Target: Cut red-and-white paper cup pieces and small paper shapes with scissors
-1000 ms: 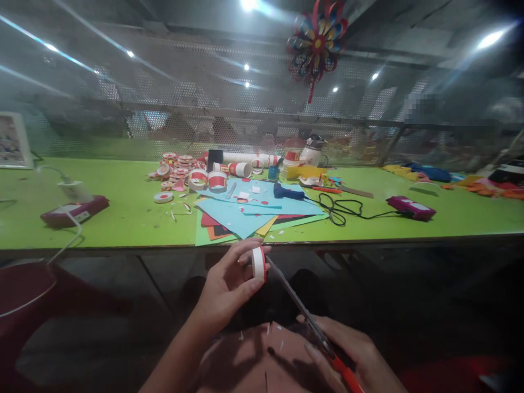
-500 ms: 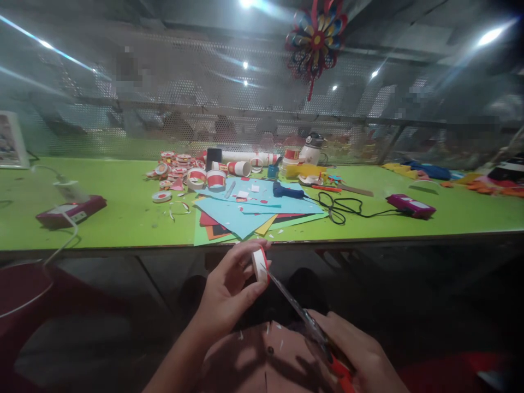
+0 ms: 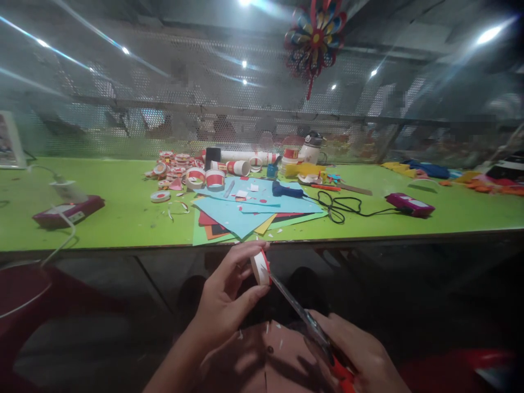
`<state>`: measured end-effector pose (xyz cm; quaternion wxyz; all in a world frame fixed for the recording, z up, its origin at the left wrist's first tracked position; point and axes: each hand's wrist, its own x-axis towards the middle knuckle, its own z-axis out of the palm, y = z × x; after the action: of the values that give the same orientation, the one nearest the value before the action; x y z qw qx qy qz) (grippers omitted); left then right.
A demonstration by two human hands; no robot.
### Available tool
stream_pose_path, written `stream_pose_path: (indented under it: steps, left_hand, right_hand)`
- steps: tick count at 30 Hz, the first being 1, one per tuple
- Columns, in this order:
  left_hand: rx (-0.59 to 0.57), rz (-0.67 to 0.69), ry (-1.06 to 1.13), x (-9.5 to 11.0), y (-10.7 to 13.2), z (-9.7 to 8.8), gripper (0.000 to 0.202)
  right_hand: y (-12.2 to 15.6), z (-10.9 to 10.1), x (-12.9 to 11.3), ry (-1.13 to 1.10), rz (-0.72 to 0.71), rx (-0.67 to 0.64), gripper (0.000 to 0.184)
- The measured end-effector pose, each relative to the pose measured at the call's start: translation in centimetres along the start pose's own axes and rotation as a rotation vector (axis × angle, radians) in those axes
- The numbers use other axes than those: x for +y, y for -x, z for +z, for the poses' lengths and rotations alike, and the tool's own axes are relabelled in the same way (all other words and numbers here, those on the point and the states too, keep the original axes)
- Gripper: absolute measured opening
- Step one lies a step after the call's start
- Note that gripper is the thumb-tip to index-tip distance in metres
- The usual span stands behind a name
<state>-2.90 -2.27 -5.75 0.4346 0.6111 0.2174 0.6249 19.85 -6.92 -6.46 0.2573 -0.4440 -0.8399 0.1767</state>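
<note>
In the head view, I observe the left hand [image 3: 227,295] pinching a short, round, white-and-red paper piece [image 3: 259,267] below the green table's [image 3: 123,224] near edge. At the piece's four o'clock, the right hand [image 3: 360,346] grips red-handled metal scissors [image 3: 301,311], blade tips at its red rim. Light-blue paper sheets [image 3: 241,218] lie at twelve o'clock, on the table.

The scissors [image 3: 309,322] have smooth metal blades with a dull sheen and plastic-looking handles [image 3: 341,372], while the white-and-red ring [image 3: 261,268] looks like matt paper or card. Flat matt paper makes up the blue sheets [image 3: 235,215], lying on a smooth, faintly glossy green tabletop [image 3: 118,224]. The glue gun [image 3: 287,190] and purple power strip [image 3: 412,205] look like hard plastic, and the screen [image 3: 172,117] like perforated metal.
</note>
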Motion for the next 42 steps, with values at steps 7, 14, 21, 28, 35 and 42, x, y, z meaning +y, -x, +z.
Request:
stream_pose_path:
  steps: [7, 14, 21, 28, 35, 42]
  left_hand:
    - [-0.004, -0.015, 0.002, -0.2, 0.1, 0.0, 0.046]
    - [0.009, -0.013, 0.015, -0.1, -0.1, 0.2, 0.044]
    - [0.031, -0.012, 0.012, -0.4, -0.1, 0.4, 0.043]
    - [0.026, -0.021, 0.011, -0.3, -0.1, 0.2, 0.043]
    - [0.017, -0.055, -0.029, -0.2, 0.0, -0.2, 0.043]
    - [0.03, -0.205, 0.048, 0.2, -0.1, -0.8, 0.041]
  right_hand:
    - [-0.2, 0.2, -0.1, -0.011, -0.021, 0.042, 0.032]
    - [-0.2, 0.1, -0.1, -0.016, -0.011, 0.061, 0.031]
    - [-0.5, 0.1, -0.2, -0.063, -0.053, 0.035, 0.025]
    - [-0.5, 0.0, -0.6, -0.053, -0.007, 0.029, 0.025]
    - [-0.4, -0.2, -0.7, -0.023, 0.033, 0.034, 0.025]
    - [-0.7, -0.4, -0.6, -0.116, 0.031, -0.008, 0.023]
